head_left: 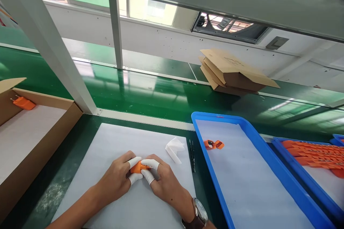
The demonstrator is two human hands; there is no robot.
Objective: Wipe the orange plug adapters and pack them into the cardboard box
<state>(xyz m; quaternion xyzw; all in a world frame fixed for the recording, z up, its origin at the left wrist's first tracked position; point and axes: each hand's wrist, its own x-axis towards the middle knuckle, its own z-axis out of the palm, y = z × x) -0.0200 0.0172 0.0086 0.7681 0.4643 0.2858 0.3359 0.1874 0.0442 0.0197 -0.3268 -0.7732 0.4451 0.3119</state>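
Between my two hands is an orange two-pin plug (pixel 136 168), held just above the white foam sheet (pixel 107 146). My left hand (pixel 119 173) pinches its left end between thumb and forefinger. On the pin side, my right hand (pixel 162 177) grips it the same way, and the metal pins show between the fingers. White finger cots cover the thumb and forefinger of both hands. A folded white paper piece (pixel 174 149) lies on the sheet beyond my right hand. Part of the plug's body is hidden by my fingers.
On the left, a cardboard box (pixel 51 139) holds another orange plug (pixel 24 103). A blue tray (pixel 215 189) at right contains an opened orange part (pixel 214 145). Further right, a second tray (pixel 298 175) carries several orange pieces (pixel 314 154). A thin dark tool (pixel 192 155) lies beside the sheet. Folded cardboard (pixel 233 69) sits behind.
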